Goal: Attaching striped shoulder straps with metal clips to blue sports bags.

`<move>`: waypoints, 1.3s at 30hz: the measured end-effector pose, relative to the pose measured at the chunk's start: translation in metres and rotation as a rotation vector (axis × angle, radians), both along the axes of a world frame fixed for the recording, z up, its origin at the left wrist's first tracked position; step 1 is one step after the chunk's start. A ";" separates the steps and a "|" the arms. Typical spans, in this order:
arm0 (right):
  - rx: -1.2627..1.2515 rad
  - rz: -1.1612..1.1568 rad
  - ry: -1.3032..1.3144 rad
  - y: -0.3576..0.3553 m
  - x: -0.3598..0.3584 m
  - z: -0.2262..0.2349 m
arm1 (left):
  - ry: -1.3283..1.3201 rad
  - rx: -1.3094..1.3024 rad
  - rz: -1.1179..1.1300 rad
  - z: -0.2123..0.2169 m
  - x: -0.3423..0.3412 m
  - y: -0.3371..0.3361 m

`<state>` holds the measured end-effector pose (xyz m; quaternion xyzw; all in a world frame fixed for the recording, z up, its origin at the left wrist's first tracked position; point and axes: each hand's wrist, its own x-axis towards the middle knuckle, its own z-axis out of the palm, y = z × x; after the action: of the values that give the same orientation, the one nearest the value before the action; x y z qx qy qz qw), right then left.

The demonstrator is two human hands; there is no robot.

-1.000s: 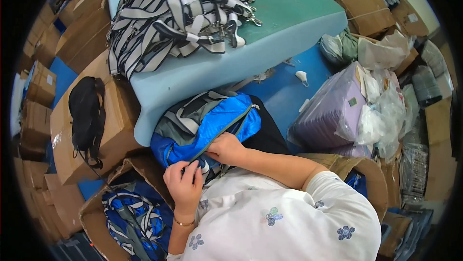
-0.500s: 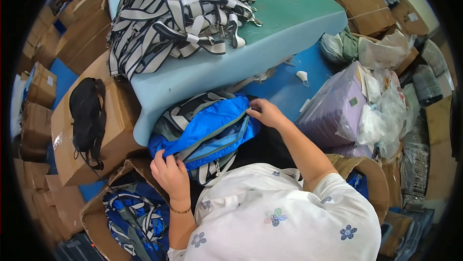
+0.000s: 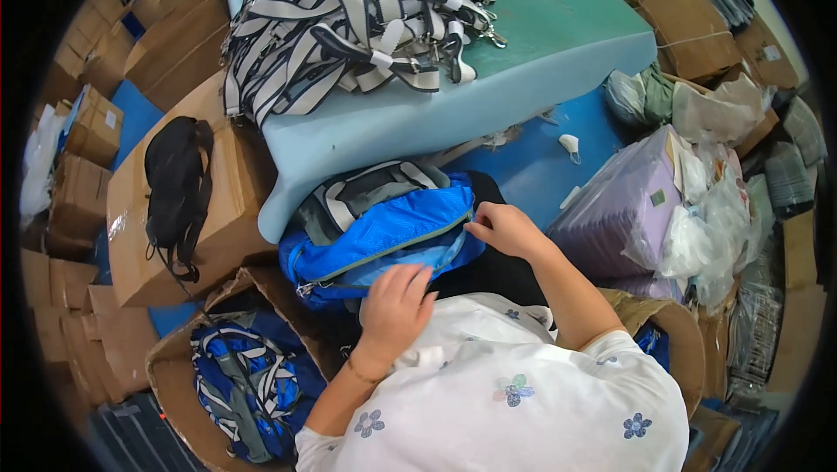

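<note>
The right hand [image 3: 506,230] is narrow: its thumb and fingertips come together at the right end of the blue bag [image 3: 375,221], and they pinch the edge there. The left hand [image 3: 397,308] is rather wide, with the fingers loosely bent and the thumb apart from them. I see nothing in its grip; whether it touches the lower side of the bag, I cannot tell.

The bag lies just beyond the left hand and to the left of the right hand. Its long green-edged opening [image 3: 425,253] runs between the two hands and shows a lighter blue lining.

Farther beyond both hands stands the worktop [image 3: 558,23], green above and pale blue along its side, which carries a heap of black-and-white straps [image 3: 349,40]. To the left of the left hand, a black pouch [image 3: 174,177] rests on a closed cardboard box [image 3: 131,219]; nearer to the person, an open carton [image 3: 170,359] holds more blue bags [image 3: 248,385]. To the right of the right hand is a plastic-wrapped purple stack [image 3: 610,202].
</note>
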<state>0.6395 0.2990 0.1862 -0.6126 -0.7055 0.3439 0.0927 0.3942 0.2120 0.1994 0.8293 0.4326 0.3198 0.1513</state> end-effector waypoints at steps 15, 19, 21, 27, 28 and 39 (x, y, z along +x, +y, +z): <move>0.677 0.475 0.151 -0.039 -0.055 0.062 | -0.113 0.171 -0.017 -0.002 -0.003 -0.011; 0.713 0.603 0.139 -0.032 -0.040 0.026 | -0.003 0.429 0.218 0.008 -0.031 -0.005; 0.706 0.514 0.198 -0.024 -0.017 0.040 | 0.015 0.468 0.437 0.007 -0.063 -0.008; 0.618 0.397 0.621 -0.048 0.044 0.127 | -0.520 -0.276 0.545 -0.024 -0.109 -0.035; 0.621 0.460 0.666 -0.056 0.082 0.130 | -0.649 -0.411 0.254 -0.034 -0.109 -0.038; 0.604 -0.293 0.390 -0.180 0.167 0.223 | -0.599 -0.221 0.805 -0.115 -0.157 -0.007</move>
<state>0.8070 0.1192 0.4090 -0.5751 -0.6490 0.2140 0.4496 0.2373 0.2051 0.0842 0.4480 0.6867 0.5285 0.2201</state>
